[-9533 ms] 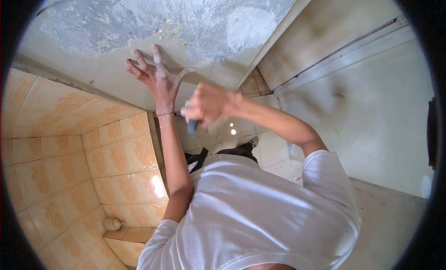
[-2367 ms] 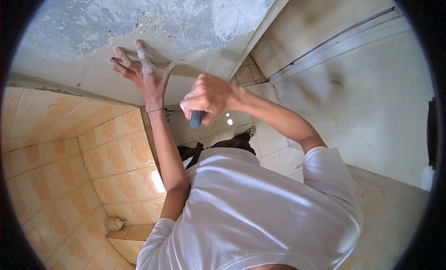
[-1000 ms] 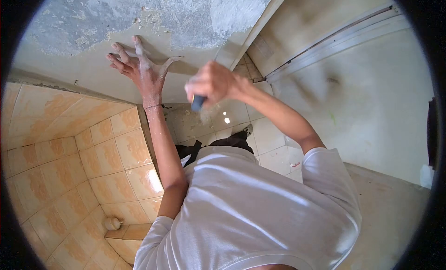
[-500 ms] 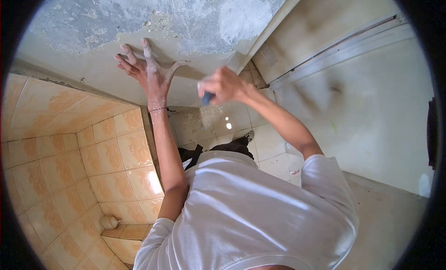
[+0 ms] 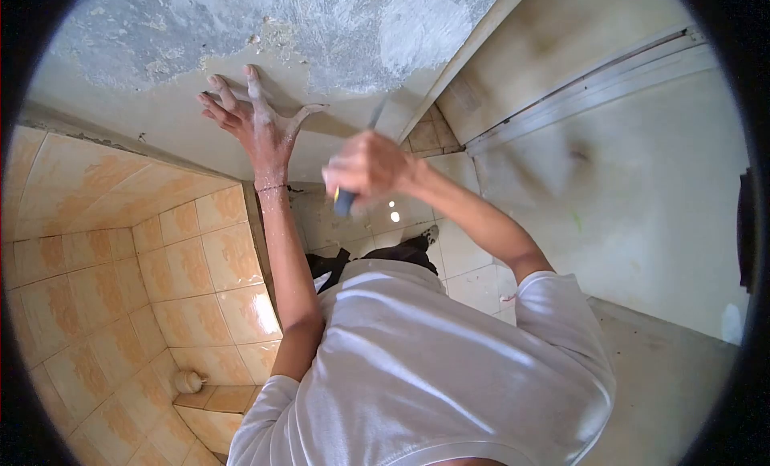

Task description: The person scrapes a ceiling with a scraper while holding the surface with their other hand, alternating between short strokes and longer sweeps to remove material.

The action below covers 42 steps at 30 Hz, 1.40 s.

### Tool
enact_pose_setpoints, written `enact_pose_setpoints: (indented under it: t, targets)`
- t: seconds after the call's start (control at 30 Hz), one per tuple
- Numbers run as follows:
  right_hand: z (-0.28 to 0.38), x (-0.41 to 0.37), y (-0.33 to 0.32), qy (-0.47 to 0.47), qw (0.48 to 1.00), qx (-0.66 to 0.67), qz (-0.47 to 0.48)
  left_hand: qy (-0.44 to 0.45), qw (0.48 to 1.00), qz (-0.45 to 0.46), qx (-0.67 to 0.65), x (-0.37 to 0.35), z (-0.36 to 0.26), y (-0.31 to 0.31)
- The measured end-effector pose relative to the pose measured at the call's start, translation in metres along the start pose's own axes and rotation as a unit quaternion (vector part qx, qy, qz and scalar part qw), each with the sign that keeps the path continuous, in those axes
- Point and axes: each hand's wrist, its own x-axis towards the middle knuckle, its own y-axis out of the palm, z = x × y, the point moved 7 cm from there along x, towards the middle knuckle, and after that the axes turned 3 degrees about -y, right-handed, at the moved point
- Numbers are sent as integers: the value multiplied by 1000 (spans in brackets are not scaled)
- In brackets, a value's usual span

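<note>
My left hand (image 5: 263, 131), dusted white, is spread with its fingers against the cream-painted lower part of the wall (image 5: 321, 41). Above those fingertips the paint gives way to a rough grey surface with a ragged edge. My right hand (image 5: 369, 169), slightly blurred, is closed around the dark handle of a scraper (image 5: 344, 202) with a yellow mark on it. The scraper's thin grey blade points up at the wall, close to the paint edge; whether it touches is hard to tell.
Orange-patterned tiles (image 5: 184, 273) line a recess at left, with a small round pot (image 5: 189, 382) on its ledge. A wall edge (image 5: 473, 49) and a pale panel (image 5: 609, 193) stand at right. Pale floor tiles (image 5: 465, 249) lie below, with dusty debris.
My right hand has moved a little down and left with the scraper, and the blade now shows above the fist. My left hand has stayed on the wall.
</note>
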Motion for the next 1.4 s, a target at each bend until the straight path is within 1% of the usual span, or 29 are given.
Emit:
enact_pose_setpoints:
  t: [0.03, 0.07, 0.1, 0.17, 0.2, 0.3, 0.33, 0.37, 0.43, 0.47, 0.5, 0.57, 0.6, 0.67, 0.7, 0.77, 0.8, 0.83, 0.9, 0.93, 1.03, 1.07, 1.1, 1.17, 1.2, 1.23, 1.3, 1.37, 1.4]
  targets:
    - [-17, -5, 0, 17, 1000, -2, -11, 2, 1000, 4, -1, -2, 1, 0]
    - [-46, -22, 10, 82, 996, -23, 33, 4, 1000, 2, -1, -2, 1, 0]
    - [-42, -22, 7, 82, 996, -25, 33, 6, 1000, -1, 0, -1, 1, 1]
    - [-25, -19, 5, 46, 999, -3, 19, 5, 1000, 0, 0, -1, 1, 0]
    - [-4, -7, 1, 13, 1000, -1, -9, 1, 1000, 3, 2, 0, 2, 1]
    - [13, 7, -4, -2, 1000, -21, -15, 3, 1000, 6, 5, 1, 0, -1]
    - [-4, 5, -5, 16, 999, 5, -32, 5, 1000, 8, 5, 0, -1, -2]
    - [-20, -4, -2, 18, 999, 5, -34, 0, 1000, 13, 3, 0, -1, -2]
    - [-57, -21, 1, 121, 991, -49, -19, -4, 1000, 15, 0, -1, -2, -1]
    - [-48, -26, 7, 125, 991, -35, 6, -3, 1000, 16, 0, -4, -2, -1]
    - [-33, -14, 7, 118, 992, -37, 7, -2, 1000, 12, 3, -1, 0, 0]
    - [17, 13, -1, -6, 998, 44, -43, -4, 1000, 10, 6, 1, 1, -1]
    - [16, 15, -4, -5, 998, 44, -42, -4, 1000, 10, 7, 1, 0, -1]
    - [16, 19, -2, -35, 999, -21, -10, -4, 1000, 8, 3, 1, -1, 0]
    - [3, 13, 0, -34, 999, -22, -11, -5, 1000, 5, -2, 0, -1, -1]
    - [-45, -9, 2, 61, 998, -19, -23, -4, 1000, 2, -2, 0, -3, -1]
    - [-38, -11, 6, 63, 998, 7, -11, -3, 1000, 0, -2, 1, -2, -2]
    - [-24, -3, 7, 57, 998, 5, -11, -2, 1000, -5, -1, 3, -1, -3]
    - [14, 11, 3, -10, 997, 70, -41, -3, 1000, 10, -4, 1, -1, -4]
    - [23, 16, 2, -23, 998, 64, -2, -5, 1000, 11, -5, 0, -3, -3]
    - [-12, 6, -4, 12, 999, 47, -13, -7, 1000, 12, -4, -1, -3, -3]
    - [-39, -10, -1, 93, 995, 41, -12, -4, 1000, 9, -1, -1, -3, -3]
    - [-37, -16, 0, 93, 995, 39, -12, -2, 1000, 3, 2, 1, -3, -3]
    - [-28, -21, 6, 40, 997, 62, -8, -2, 1000, 1, 6, 1, -3, -3]
    - [-4, -8, -4, 3, 999, 50, 2, -5, 1000, 5, 9, 0, -3, -3]
    - [0, -4, -7, 3, 999, 52, 4, -8, 1000, 6, 10, 0, -2, -3]
    - [11, -5, -4, -25, 998, 45, 23, 0, 1000, -2, 8, 0, -2, -2]
    - [-18, -21, -10, -5, 999, 50, 10, 7, 1000, 7, 25, -1, -4, -4]
    - [-34, -27, -12, 52, 997, 57, 16, 12, 999, 8, 44, 1, -6, -3]
